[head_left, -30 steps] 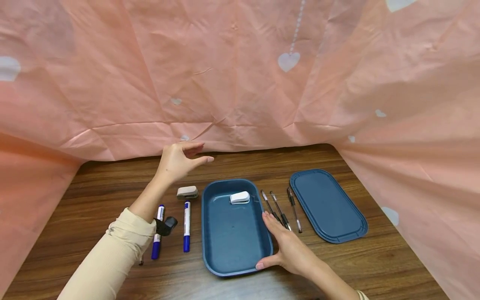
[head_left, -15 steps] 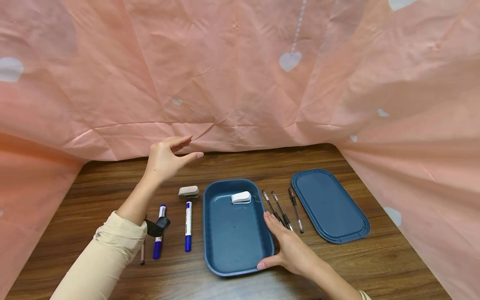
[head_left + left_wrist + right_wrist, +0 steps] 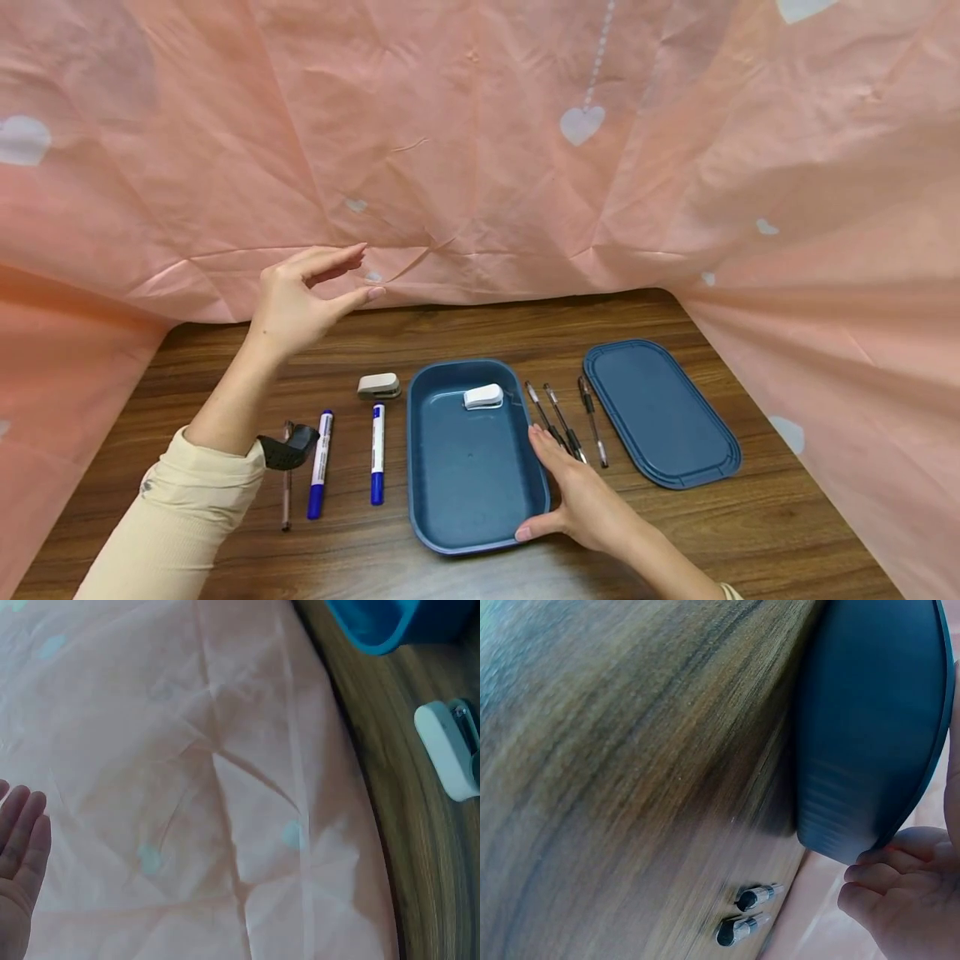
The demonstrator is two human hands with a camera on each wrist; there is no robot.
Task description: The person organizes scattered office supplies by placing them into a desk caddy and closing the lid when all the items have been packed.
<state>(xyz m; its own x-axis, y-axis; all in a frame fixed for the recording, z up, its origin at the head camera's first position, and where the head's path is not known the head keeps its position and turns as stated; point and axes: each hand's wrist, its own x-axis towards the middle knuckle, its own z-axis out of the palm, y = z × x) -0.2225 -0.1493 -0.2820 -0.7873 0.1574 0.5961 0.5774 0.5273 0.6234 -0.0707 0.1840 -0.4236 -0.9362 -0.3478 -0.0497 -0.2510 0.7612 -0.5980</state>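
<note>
My left hand [image 3: 296,304] is raised over the back left of the table, fingers extended and thumb apart, with nothing in it. In the left wrist view its fingers [image 3: 22,840] show at the left edge. My right hand [image 3: 581,504] grips the near right corner of a blue plastic box [image 3: 411,467], thumb on the front rim and fingers along the right side. A white stapler [image 3: 483,396] lies inside the box near its far end. Left of the box is a beige stapler [image 3: 378,384], with a blue-capped marker [image 3: 377,454] just below it.
A second marker [image 3: 320,465] and a pen [image 3: 287,492] lie further left, the pen partly behind the wrist strap [image 3: 288,450]. Right of the box are several pens [image 3: 592,419] and a blue lid [image 3: 663,412]. Pink cloth [image 3: 465,167] encloses the table's back and sides.
My left hand has moved left and upward, away from the box, uncovering the pen at the left. The right hand stays at the box corner.
</note>
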